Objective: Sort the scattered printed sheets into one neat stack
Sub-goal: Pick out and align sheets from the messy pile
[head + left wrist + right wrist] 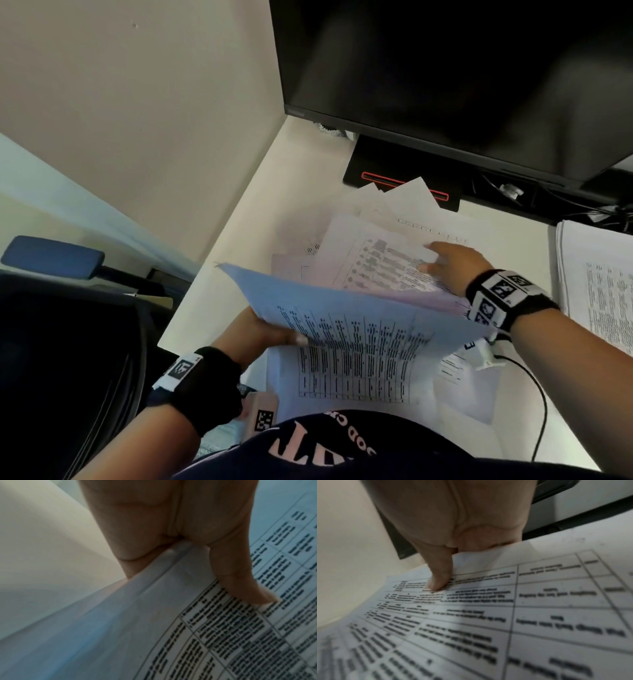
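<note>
My left hand [270, 334] pinches the left edge of a raised bundle of printed sheets [359, 315], thumb [240, 577] on top of a table-printed page [223, 635], fingers beneath. My right hand [448, 262] grips the far edge of a printed table sheet [376, 263] from the scattered pile [394, 209], thumb [439, 580] pressed on the page [488, 615], fingers under its edge. More table-printed sheets [352, 373] lie flat on the white desk [260, 219] near my body.
A dark monitor [462, 75] on a black stand [404, 171] rises behind the pile. A separate stack of printed paper [599, 281] lies at the right edge. A cable [534, 387] runs across the desk at the right. A chair [68, 342] stands at the left.
</note>
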{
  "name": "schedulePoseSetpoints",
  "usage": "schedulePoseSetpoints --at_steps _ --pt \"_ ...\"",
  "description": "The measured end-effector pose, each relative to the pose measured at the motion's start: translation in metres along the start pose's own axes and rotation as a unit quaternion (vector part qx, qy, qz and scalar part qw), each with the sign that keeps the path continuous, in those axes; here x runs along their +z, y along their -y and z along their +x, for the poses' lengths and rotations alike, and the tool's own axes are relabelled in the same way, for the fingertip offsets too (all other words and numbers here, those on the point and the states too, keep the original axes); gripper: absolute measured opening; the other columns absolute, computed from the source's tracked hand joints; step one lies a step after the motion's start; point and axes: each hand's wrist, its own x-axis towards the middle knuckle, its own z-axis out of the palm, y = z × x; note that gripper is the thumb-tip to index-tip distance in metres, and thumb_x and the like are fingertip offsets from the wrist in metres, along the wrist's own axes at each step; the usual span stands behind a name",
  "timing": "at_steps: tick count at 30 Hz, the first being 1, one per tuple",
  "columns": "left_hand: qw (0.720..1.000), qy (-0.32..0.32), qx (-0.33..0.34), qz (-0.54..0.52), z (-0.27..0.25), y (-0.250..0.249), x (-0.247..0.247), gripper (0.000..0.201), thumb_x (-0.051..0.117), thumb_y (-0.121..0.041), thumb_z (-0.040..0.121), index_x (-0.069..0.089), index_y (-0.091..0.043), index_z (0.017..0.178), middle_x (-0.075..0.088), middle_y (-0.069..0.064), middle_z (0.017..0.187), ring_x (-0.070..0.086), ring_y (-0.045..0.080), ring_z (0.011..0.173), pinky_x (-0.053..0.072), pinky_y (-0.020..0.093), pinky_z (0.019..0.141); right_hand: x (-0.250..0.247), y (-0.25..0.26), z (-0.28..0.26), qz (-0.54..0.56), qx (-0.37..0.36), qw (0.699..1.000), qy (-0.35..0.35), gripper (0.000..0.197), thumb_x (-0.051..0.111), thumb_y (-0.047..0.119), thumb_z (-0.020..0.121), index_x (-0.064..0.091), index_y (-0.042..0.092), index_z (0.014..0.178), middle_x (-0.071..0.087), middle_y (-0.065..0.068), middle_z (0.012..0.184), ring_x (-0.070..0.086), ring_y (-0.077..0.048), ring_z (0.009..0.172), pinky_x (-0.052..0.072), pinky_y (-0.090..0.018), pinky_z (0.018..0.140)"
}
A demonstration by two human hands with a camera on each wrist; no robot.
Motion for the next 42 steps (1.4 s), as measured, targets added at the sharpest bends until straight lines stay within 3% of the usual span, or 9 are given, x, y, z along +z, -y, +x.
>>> schedulePoseSetpoints --at_steps 5,8,14,20,25,28,32,36,42 --pt "0.997 -0.040 0.004 -0.067 0.008 -0.006 0.002 0.056 0.092 -0.023 0.027 0.077 -0.009 0.079 0.074 0.014 0.092 0.071 0.028 0.088 0.057 0.041 0.083 -0.014 -0.024 -0.028 0.329 0.036 0.936 -0.122 0.010 0.055 0.010 0.092 0.065 0.013 0.094 0.066 -0.004 0.080 0.056 -0.017 0.069 0.044 -0.025 0.066" --pt "0.993 -0.057 0.002 -0.100 0.020 -0.018 0.010 0.073 0.096 -0.034 0.029 0.070 -0.003 0.090 0.072 0.020 0.097 0.069 0.032 0.087 0.058 0.044 0.080 -0.009 -0.031 -0.048 0.481 0.054 0.868 -0.110 0.012 0.055 0.009 0.093 0.063 0.010 0.102 0.069 -0.006 0.092 0.064 -0.009 0.067 0.052 -0.021 0.068" --pt "0.987 -0.083 -0.012 -0.134 0.052 -0.029 0.029 0.055 0.080 -0.026 0.069 0.061 -0.004 0.117 0.067 0.021 0.114 0.065 0.040 0.104 0.052 0.053 0.090 0.028 -0.020 -0.077 0.440 0.065 0.895 -0.019 0.021 0.058 0.024 0.091 0.065 0.022 0.111 0.070 -0.002 0.111 0.064 -0.025 0.104 0.045 -0.049 0.099" --pt "0.984 -0.170 0.030 0.038 0.074 -0.020 0.050 0.070 0.077 -0.030 0.078 0.039 -0.013 0.133 0.062 0.011 0.120 0.061 0.026 0.106 0.047 0.044 0.097 0.054 -0.011 -0.096 0.370 0.043 0.925 0.080 0.031 0.051 0.019 0.082 0.060 0.020 0.112 0.068 -0.005 0.111 0.062 -0.024 0.103 0.047 -0.038 0.096" --pt "0.951 -0.117 0.002 0.285 0.083 -0.018 0.063 0.052 0.047 -0.033 0.098 0.036 -0.010 0.143 0.048 0.007 0.140 0.044 0.027 0.130 0.035 0.042 0.110 0.054 -0.036 -0.105 0.382 0.178 0.898 -0.125 0.033 0.055 0.015 0.091 0.050 0.013 0.123 0.057 -0.004 0.100 0.054 -0.016 0.080 0.041 -0.023 0.065" --pt "0.910 -0.120 -0.008 0.396 0.090 -0.015 0.070 0.047 0.041 -0.029 0.099 0.038 -0.005 0.139 0.042 0.019 0.138 0.045 0.036 0.123 0.038 0.047 0.106 0.059 -0.047 -0.101 0.411 0.202 0.883 -0.107 0.040 0.061 0.028 0.088 0.052 0.014 0.124 0.061 -0.004 0.105 0.060 -0.021 0.091 0.050 -0.033 0.084" --pt "0.929 -0.094 -0.028 0.357 0.087 -0.019 0.085 0.046 0.041 -0.020 0.100 0.027 -0.003 0.141 0.043 0.020 0.135 0.048 0.034 0.120 0.040 0.039 0.098 0.064 -0.046 -0.096 0.397 0.206 0.890 -0.089 0.046 0.063 0.047 0.083 0.057 0.018 0.118 0.062 -0.001 0.113 0.060 -0.020 0.102 0.047 -0.033 0.096" --pt "0.957 -0.087 -0.022 0.275 0.079 -0.020 0.094 0.043 0.042 -0.013 0.099 0.024 -0.015 0.138 0.058 0.010 0.116 0.058 0.016 0.079 0.048 0.031 0.067 0.057 -0.036 -0.096 0.354 0.200 0.909 -0.095 0.050 0.068 0.046 0.080 0.054 0.014 0.116 0.055 -0.008 0.118 0.054 -0.018 0.095 0.042 -0.026 0.086" --pt "0.975 -0.049 0.073 0.205 0.062 -0.034 0.095 0.039 0.046 -0.010 0.097 0.038 -0.027 0.132 0.060 -0.008 0.119 0.058 0.016 0.108 0.046 0.021 0.079 0.040 -0.030 -0.108 0.375 0.169 0.904 -0.115 0.063 0.060 0.044 0.087 0.039 0.010 0.136 0.051 -0.010 0.131 0.051 -0.023 0.110 0.039 -0.031 0.094"
